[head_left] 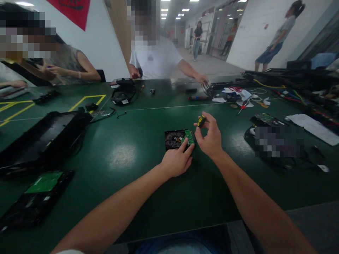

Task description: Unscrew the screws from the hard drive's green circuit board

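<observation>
A hard drive (pixel 173 138) lies on the green table in front of me, its green circuit board facing up. My left hand (pixel 177 161) is on its near side, two fingers stretched over the circuit board and holding it down; the thumb is hidden. Just right of the drive, my right hand (pixel 210 137) pinches a short yellow-and-black screwdriver (pixel 201 121), its handle tilted. I cannot make out the screwdriver's tip clearly.
A black casing (pixel 50 132) and another drive-like part with a green board (pixel 43 182) lie left. To the right are a black device (pixel 275 143), white paper (pixel 314 127) and a red screwdriver (pixel 243 107). Across the table, a person in white (pixel 156 60) reaches toward cables (pixel 207 88).
</observation>
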### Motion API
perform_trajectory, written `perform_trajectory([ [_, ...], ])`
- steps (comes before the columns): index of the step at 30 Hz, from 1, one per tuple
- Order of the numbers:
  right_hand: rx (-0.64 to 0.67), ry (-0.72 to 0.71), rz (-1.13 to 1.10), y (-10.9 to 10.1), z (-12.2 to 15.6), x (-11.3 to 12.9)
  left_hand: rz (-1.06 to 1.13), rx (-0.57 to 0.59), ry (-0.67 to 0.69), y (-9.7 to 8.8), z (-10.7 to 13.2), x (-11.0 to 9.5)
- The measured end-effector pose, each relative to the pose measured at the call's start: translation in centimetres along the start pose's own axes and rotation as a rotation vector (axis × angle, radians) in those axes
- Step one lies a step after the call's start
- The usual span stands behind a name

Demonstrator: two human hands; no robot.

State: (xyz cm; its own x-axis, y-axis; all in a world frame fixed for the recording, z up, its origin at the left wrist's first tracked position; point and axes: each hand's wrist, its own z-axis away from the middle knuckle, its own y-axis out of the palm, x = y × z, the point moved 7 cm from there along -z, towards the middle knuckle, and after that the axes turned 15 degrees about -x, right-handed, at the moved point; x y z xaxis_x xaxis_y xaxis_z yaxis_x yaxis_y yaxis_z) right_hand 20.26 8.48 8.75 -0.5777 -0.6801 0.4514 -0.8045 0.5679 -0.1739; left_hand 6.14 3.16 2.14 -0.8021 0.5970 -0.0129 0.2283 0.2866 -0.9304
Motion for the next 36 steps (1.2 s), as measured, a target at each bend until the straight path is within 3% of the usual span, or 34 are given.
perform_trajectory([
  [6, -0.032, -0.015, 0.094, -0.18, -0.17, 0.17, -0.007, 0.005, 0.002, 0.02, 0.22, 0.26],
  [12, -0.007, -0.023, 0.03, -0.1, -0.2, 0.36, 0.002, -0.01, 0.005, -0.05, 0.2, 0.19],
  [18, -0.068, -0.001, 0.051, -0.4, -0.1, 0.31, 0.002, -0.01, 0.008, 0.1, 0.16, 0.15],
  [36, -0.012, -0.014, 0.012, -0.2, -0.13, 0.44, 0.007, -0.018, 0.008, -0.16, 0.24, 0.18],
])
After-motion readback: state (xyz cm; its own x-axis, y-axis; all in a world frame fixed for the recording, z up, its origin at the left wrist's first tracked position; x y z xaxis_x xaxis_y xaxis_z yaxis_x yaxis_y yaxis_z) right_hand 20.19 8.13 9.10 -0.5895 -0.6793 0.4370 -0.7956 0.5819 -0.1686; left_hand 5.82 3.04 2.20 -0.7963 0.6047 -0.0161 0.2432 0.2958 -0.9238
